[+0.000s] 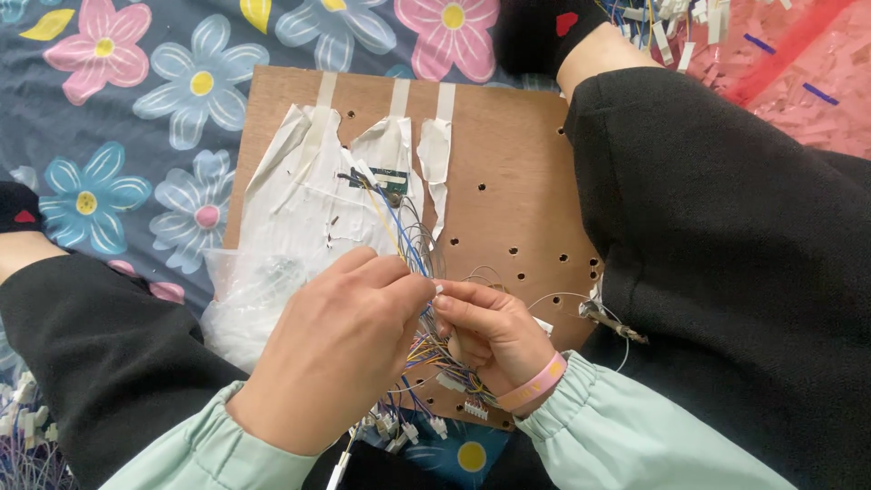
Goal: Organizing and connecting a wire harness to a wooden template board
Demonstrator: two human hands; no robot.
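My left hand (340,349) and my right hand (490,331) meet over a brown wooden board (508,172) with several drilled holes. Both hands pinch a bundle of thin coloured wires (413,249) that runs up to a small green circuit piece (388,177) on the board. The fingertips touch at the wires near the board's lower middle. White connectors (454,404) hang from the wire ends below my hands. My right wrist wears a pink band (535,383).
White paper taped to the board (308,195) and a clear plastic bag (249,290) lie at left. My black-trousered legs (726,254) flank the board on a flowered cloth (136,109). Loose white connectors (671,23) pile at top right and at bottom left (27,426).
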